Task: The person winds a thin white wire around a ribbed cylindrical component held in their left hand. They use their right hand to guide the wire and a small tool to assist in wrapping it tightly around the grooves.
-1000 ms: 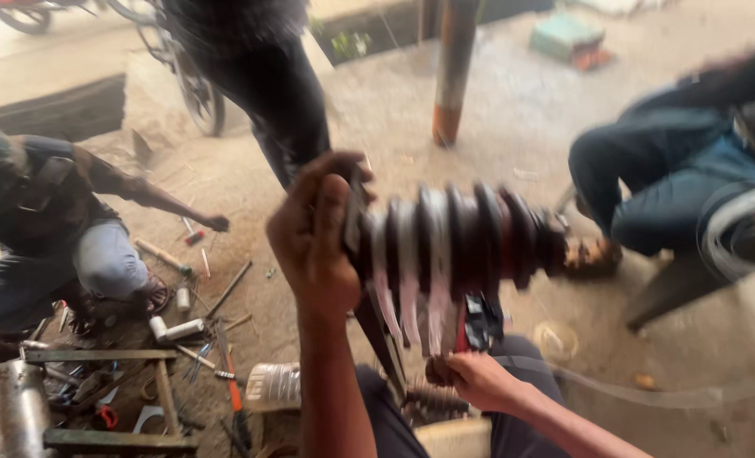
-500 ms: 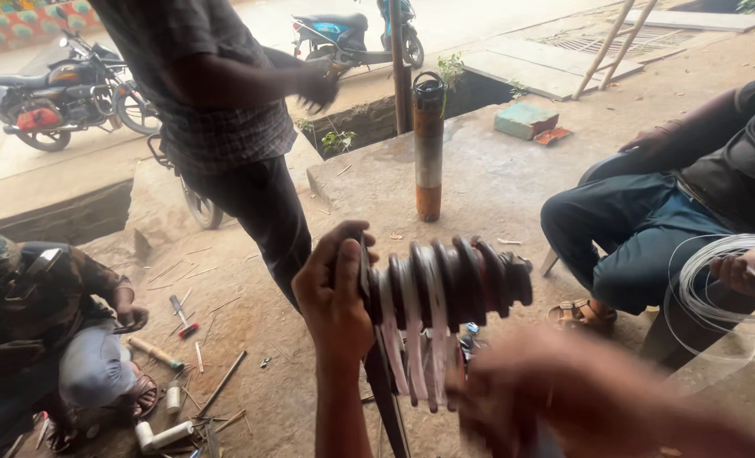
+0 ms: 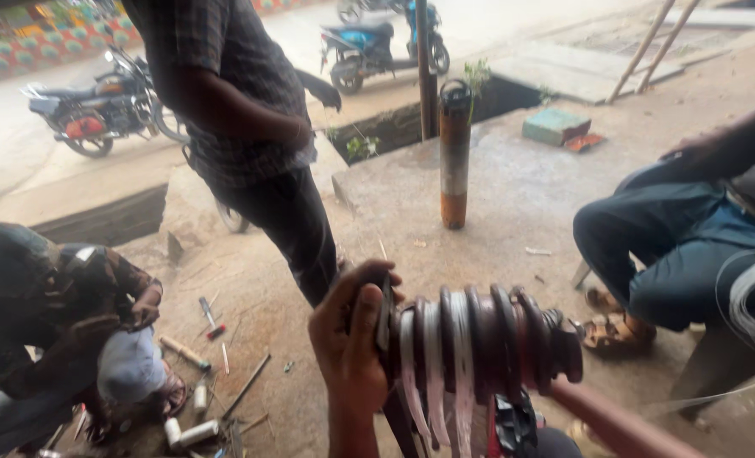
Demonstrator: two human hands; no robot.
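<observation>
Black coil-spring shock absorber (image 3: 479, 348) lies level at six o'clock in the head view, held up off the floor. Left hand (image 3: 352, 339) is clamped around its near end, fingers wrapped tight. Right hand is out of frame; only the forearm (image 3: 615, 420) passes under the spring, so its grip cannot be told. White strips (image 3: 432, 373) hang between several coils; the far coils look bare, so the work seems partway. Rusty orange-and-grey tube (image 3: 454, 153) stands upright at twelve o'clock. Green block (image 3: 554, 125) lies at one o'clock. No readable labels or signs.
</observation>
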